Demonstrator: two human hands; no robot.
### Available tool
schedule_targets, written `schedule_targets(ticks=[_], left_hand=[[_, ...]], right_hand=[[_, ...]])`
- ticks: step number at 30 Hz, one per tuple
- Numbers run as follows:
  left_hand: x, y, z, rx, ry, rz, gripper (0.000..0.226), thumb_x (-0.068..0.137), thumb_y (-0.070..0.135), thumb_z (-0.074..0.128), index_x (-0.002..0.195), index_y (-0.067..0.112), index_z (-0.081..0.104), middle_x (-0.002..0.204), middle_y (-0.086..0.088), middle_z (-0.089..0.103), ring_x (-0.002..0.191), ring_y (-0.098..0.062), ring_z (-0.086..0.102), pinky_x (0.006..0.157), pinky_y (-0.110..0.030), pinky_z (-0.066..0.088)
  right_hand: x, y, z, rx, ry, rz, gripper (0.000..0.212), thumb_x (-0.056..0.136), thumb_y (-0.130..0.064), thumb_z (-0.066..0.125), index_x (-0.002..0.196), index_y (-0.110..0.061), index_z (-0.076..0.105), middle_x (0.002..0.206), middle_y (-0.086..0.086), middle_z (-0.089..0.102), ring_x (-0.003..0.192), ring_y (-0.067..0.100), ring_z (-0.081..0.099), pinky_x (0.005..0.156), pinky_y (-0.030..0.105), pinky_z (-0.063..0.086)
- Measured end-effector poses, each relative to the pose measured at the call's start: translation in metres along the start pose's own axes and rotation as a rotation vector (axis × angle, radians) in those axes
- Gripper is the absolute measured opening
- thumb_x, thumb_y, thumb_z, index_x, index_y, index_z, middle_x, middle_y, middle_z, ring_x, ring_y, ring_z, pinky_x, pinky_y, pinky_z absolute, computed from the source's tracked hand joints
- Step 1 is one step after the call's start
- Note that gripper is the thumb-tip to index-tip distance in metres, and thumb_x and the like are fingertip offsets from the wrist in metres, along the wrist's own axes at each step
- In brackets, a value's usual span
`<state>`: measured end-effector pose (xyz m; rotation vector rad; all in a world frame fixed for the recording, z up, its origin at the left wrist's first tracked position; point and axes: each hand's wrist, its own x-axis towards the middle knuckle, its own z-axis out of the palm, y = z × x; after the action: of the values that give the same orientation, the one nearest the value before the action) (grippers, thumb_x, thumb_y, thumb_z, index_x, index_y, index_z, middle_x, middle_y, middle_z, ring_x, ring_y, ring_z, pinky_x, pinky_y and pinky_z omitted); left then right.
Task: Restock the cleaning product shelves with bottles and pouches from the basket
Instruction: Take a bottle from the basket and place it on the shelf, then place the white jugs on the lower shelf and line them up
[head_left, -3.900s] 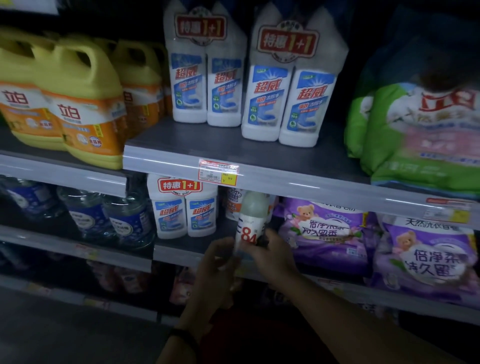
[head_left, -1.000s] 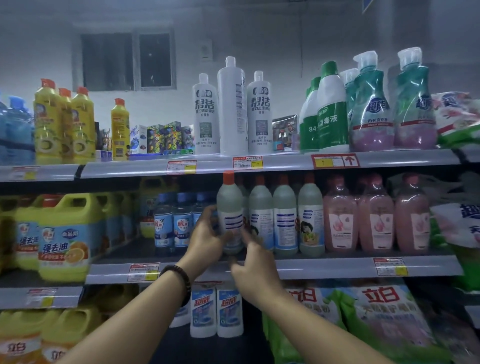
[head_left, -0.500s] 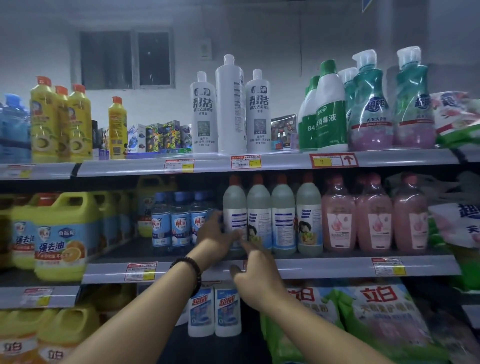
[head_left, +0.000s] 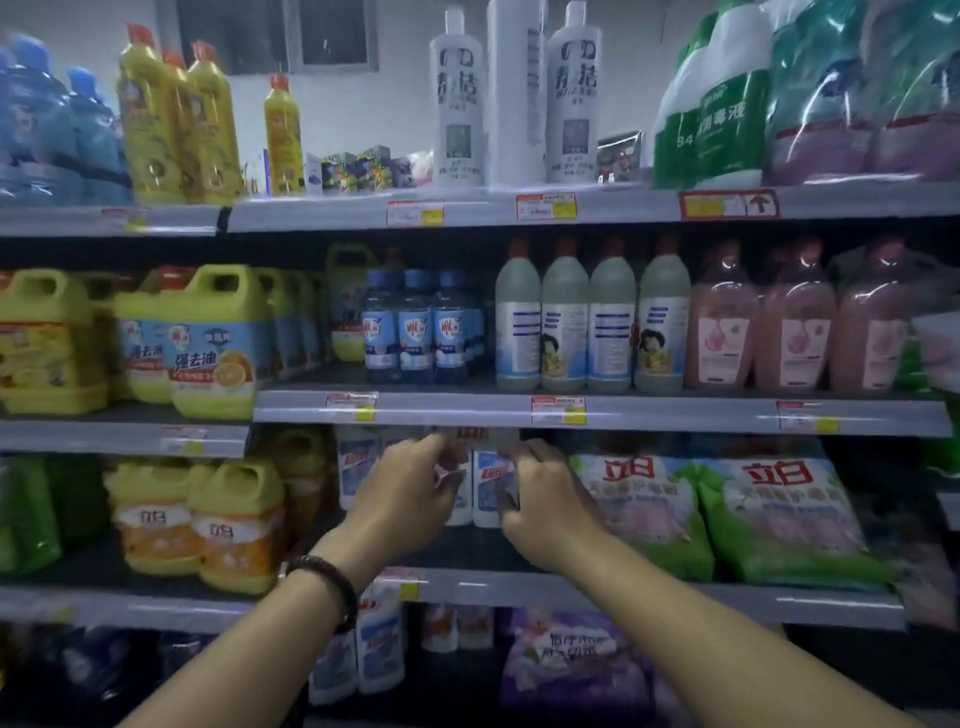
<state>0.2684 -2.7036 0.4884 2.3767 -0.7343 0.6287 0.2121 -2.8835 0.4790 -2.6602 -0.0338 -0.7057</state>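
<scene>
Both hands on a twin-pack of toilet cleaner bottles (head_left: 484, 486), centre frame.
The smooth white plastic bottles with blue labels stand upright, long axis vertical, on a grey metal shelf (head_left: 675, 590). The left hand (head_left: 410, 491) and right hand (head_left: 545, 501) curl narrowly round its sides. Glossy green pouches (head_left: 779, 519) sit to the right.

so behind everything there's a pale wall (head_left: 400, 78) with a dark window (head_left: 275, 31) far up on the left, some small colourful boxes (head_left: 363, 169) up top near the middle, a dark little packet (head_left: 619, 156) to their right, white-and-yellow price tags (head_left: 546, 206) and a red label with a black up-arrow (head_left: 730, 204) further right
</scene>
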Motion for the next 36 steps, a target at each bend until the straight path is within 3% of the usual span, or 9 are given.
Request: schedule_targets(ticks=[6,10,13,18,20,22,24,30,36], left_hand=[[-0.091,-0.078,0.047,0.081,-0.193,-0.182,0.017,0.088,0.044,0.059,0.099,0.032,0.064,0.099,0.004,0.074,0.093,-0.025,0.072,0.075,-0.04,0.06],[-0.15,-0.122,0.087,0.015,-0.232,-0.267,0.011,0.09,0.029,0.07,0.1,0.026,0.071,0.104,0.001,0.073,0.099,-0.025,0.07,0.079,-0.033,0.051],[-0.188,-0.158,0.124,0.03,-0.251,-0.39,0.027,0.09,0.038,0.063,0.112,0.025,0.072,0.118,-0.006,0.073,0.108,-0.032,0.073,0.09,-0.041,0.059],[-0.22,-0.206,0.182,0.197,-0.28,-0.43,0.056,0.098,0.043,0.066,0.15,0.032,0.051,0.144,0.001,0.057,0.132,-0.027,0.055,0.108,-0.043,0.052],[-0.219,-0.228,0.198,0.175,-0.261,-0.492,0.054,0.098,0.043,0.069,0.147,0.035,0.049,0.144,0.001,0.054,0.134,-0.027,0.052,0.11,-0.044,0.051],[-0.216,-0.25,0.211,0.16,-0.224,-0.545,0.053,0.097,0.042,0.071,0.145,0.036,0.049,0.146,0.001,0.051,0.137,-0.028,0.049,0.112,-0.045,0.05],[-0.213,-0.272,0.225,0.152,-0.151,-0.575,0.059,0.095,0.039,0.074,0.147,0.034,0.047,0.151,-0.002,0.047,0.14,-0.029,0.048,0.114,-0.046,0.049],[-0.206,-0.313,0.265,-0.004,0.167,-0.601,0.066,0.086,0.021,0.084,0.144,0.015,0.051,0.143,-0.012,0.054,0.131,-0.035,0.05,0.109,-0.053,0.049],[-0.193,-0.333,0.286,-0.092,0.176,-0.65,0.098,0.091,0.034,0.083,0.165,0.017,0.022,0.164,-0.012,0.038,0.151,-0.032,0.041,0.119,-0.054,0.046]], right_hand=[[-0.052,0.009,0.09,-0.051,-0.231,0.012,0.051,0.099,-0.031,0.058,0.148,-0.02,0.049,0.146,0.006,0.05,0.135,0.031,0.051,0.109,0.039,0.047],[-0.092,0.012,0.16,-0.054,-0.327,0.02,0.048,0.095,-0.036,0.052,0.141,-0.022,0.053,0.142,0.004,0.053,0.134,0.03,0.052,0.109,0.039,0.047],[-0.114,0.018,0.213,-0.06,-0.455,0.021,0.062,0.089,-0.046,0.047,0.147,-0.023,0.05,0.148,0.002,0.05,0.137,0.028,0.052,0.111,0.039,0.047],[-0.116,0.025,0.281,-0.188,-0.66,-0.007,0.096,0.078,-0.067,0.01,0.157,-0.023,0.043,0.159,0.008,0.039,0.146,0.034,0.041,0.117,0.044,0.043],[-0.105,0.026,0.303,-0.157,-0.694,0.055,0.068,0.099,-0.054,0.035,0.16,-0.025,0.04,0.165,0.006,0.034,0.15,0.032,0.035,0.12,0.046,0.04],[-0.092,0.03,0.328,-0.106,-0.699,0.058,0.065,0.103,-0.037,0.059,0.163,-0.028,0.036,0.17,0.004,0.028,0.155,0.03,0.03,0.122,0.047,0.038],[-0.078,0.037,0.349,-0.066,-0.68,0.072,0.067,0.103,-0.034,0.062,0.164,-0.029,0.035,0.172,0.003,0.027,0.157,0.027,0.029,0.124,0.046,0.037],[-0.035,0.047,0.411,0.117,-0.491,0.211,0.056,0.099,-0.039,0.071,0.149,-0.022,0.052,0.151,0.003,0.057,0.136,0.023,0.057,0.107,0.038,0.052],[-0.006,0.049,0.449,0.369,-0.402,0.411,0.057,0.1,-0.035,0.073,0.148,-0.013,0.051,0.151,0.007,0.06,0.136,0.026,0.059,0.099,0.03,0.047]])
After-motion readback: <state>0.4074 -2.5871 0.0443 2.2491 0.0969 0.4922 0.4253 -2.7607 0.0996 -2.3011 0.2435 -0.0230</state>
